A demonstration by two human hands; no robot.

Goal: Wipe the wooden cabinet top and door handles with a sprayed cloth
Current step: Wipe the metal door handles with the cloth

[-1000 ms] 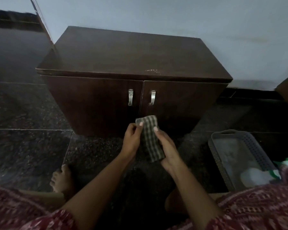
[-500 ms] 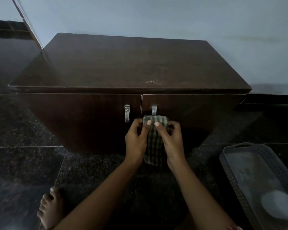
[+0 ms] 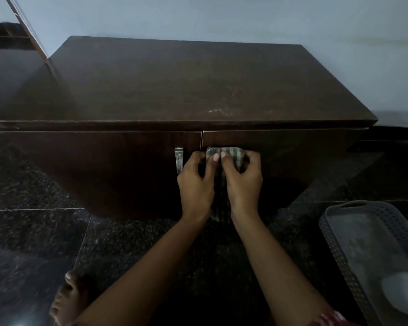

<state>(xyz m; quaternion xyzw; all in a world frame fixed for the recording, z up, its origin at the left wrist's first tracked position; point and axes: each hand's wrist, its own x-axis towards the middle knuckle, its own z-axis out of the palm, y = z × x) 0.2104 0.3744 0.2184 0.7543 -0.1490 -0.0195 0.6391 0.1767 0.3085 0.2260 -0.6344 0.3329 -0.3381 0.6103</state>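
A dark wooden cabinet (image 3: 174, 85) stands against the wall, its two doors closed. A checked green cloth (image 3: 225, 152) is pressed over the right door's handle, which it hides. My left hand (image 3: 196, 182) and my right hand (image 3: 243, 177) both grip the cloth, thumbs side by side near its top edge. The cloth's tail hangs down between my wrists. The left door's metal handle (image 3: 179, 160) is bare, just left of my left hand. Pale smudges (image 3: 218, 111) show on the cabinet top near its front edge.
A grey perforated plastic basket (image 3: 339, 234) sits on the dark stone floor at the right, with a pale rounded object (image 3: 403, 292) inside. My bare foot (image 3: 66, 300) rests on the floor at lower left. A slanted wooden edge (image 3: 31, 31) leans at upper left.
Both hands have carried the cloth up and forward from in front of the doors onto the right handle, covering it. The view has moved closer to the cabinet.
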